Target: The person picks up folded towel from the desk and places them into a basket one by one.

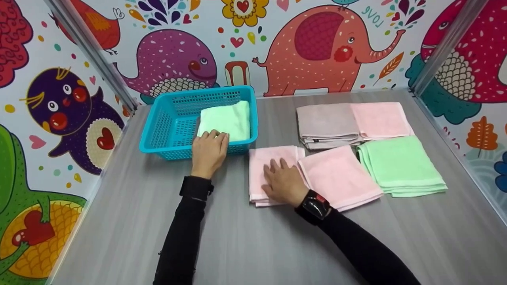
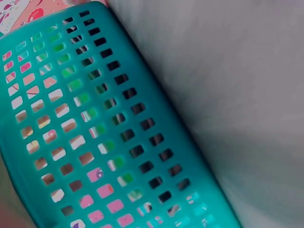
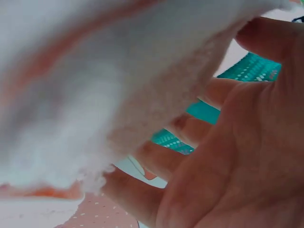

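In the head view a turquoise plastic basket [image 1: 158, 130] holds a folded light-green towel [image 1: 225, 116] at its right side, with a dark edge showing beside it. My left hand [image 1: 210, 152] is at the basket's front rim, its fingertips bent over at the towel's near edge. The left wrist view shows only the perforated basket wall [image 2: 71, 114], not the hand. My right hand [image 1: 286, 183] rests on a folded pink towel [image 1: 259, 166], fingers spread. In the right wrist view, its fairly straight fingers [image 3: 161, 159] touch the blurred towel [image 3: 85, 114].
Right of my right hand lies a second pink towel [image 1: 340, 174], partly against the first. Behind are a grey-brown towel [image 1: 326, 120] and another pink one [image 1: 382, 118]; a green towel [image 1: 402, 166] lies farther right. Printed walls [image 1: 241, 51] bound the grey table [image 1: 245, 245].
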Demonstrator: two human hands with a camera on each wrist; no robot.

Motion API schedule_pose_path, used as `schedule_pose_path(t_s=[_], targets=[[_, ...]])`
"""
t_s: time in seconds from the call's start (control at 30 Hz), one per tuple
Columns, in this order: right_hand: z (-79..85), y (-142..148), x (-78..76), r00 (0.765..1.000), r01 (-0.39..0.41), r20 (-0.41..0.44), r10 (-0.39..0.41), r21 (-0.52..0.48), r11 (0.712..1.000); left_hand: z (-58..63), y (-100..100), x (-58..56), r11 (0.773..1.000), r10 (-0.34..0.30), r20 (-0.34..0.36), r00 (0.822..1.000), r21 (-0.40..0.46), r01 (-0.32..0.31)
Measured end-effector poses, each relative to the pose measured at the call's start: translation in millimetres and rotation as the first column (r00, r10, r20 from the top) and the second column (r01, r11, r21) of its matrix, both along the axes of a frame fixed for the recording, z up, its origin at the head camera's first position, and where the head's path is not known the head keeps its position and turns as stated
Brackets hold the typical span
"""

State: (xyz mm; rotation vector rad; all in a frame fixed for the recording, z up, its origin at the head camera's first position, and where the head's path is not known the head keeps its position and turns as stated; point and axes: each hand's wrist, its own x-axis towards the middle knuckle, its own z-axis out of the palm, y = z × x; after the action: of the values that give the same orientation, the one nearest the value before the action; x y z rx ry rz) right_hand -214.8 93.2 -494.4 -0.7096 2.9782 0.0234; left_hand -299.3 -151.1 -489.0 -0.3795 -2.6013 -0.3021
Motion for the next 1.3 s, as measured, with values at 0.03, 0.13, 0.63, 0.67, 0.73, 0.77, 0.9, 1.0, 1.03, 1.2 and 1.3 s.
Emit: schedule_pose_path(t_s=[0.03, 0.13, 0.63, 0.67, 0.73, 0.77, 0.9, 1.0, 1.03, 1.2, 1.3], targets=[[0.4, 0, 2.0, 1.000, -0.004, -0.005, 0.004, 0.000, 1.000, 0.1, 0, 0.0, 1.000, 0.000, 0.004, 1.000, -0.001, 0.000], [0.3, 0, 4.2, 1.000, -0.020, -0.020, 0.020, -0.013, 1.000, 0.6, -1, 0.2, 1.000, 0.001, 0.013, 1.000, -0.001, -0.001], [3.0, 47, -37.5, 0.989, 0.075, -0.094, -0.116, -0.362, 0.929, 18.6, 37, 39.4, 0.988, -0.148, 0.042, 0.988, 0.054, 0.145], [2.8, 48, -38.1, 0.988, 0.083, -0.092, -0.123, -0.360, 0.929, 17.6, 41, 42.6, 0.992, -0.124, 0.175, 0.977, 0.042, 0.118], [1.6, 48, -38.9, 0.988, 0.099, -0.074, -0.133, -0.351, 0.931, 13.5, 47, 46.7, 0.998, -0.059, 0.400, 0.914, -0.003, 0.065], [0.9, 48, -38.9, 0.989, 0.102, -0.069, -0.134, -0.346, 0.933, 10.8, 50, 47.8, 0.999, -0.032, 0.479, 0.877, -0.022, 0.048], [0.6, 48, -39.2, 0.988, 0.130, -0.038, -0.149, -0.311, 0.941, -2.0, 59, 49.7, 0.997, -0.062, 0.613, 0.788, 0.001, 0.078], [2.5, 48, -38.2, 0.984, 0.154, -0.046, -0.172, -0.271, 0.950, -8.1, 66, 49.1, 0.989, -0.139, 0.637, 0.758, 0.053, 0.136], [2.8, 48, -37.5, 0.982, 0.155, -0.062, -0.177, -0.262, 0.953, -9.4, 67, 48.5, 0.986, -0.162, 0.642, 0.750, 0.068, 0.155], [0.9, 44, -34.2, 0.979, 0.121, -0.129, -0.156, -0.246, 0.962, -14.3, 69, 44.2, 0.964, -0.265, 0.663, 0.700, 0.172, 0.202], [-1.5, 40, -33.2, 0.987, 0.096, -0.094, -0.131, -0.311, 0.946, -17.4, 70, 43.0, 0.952, -0.304, 0.655, 0.692, 0.227, 0.203]])
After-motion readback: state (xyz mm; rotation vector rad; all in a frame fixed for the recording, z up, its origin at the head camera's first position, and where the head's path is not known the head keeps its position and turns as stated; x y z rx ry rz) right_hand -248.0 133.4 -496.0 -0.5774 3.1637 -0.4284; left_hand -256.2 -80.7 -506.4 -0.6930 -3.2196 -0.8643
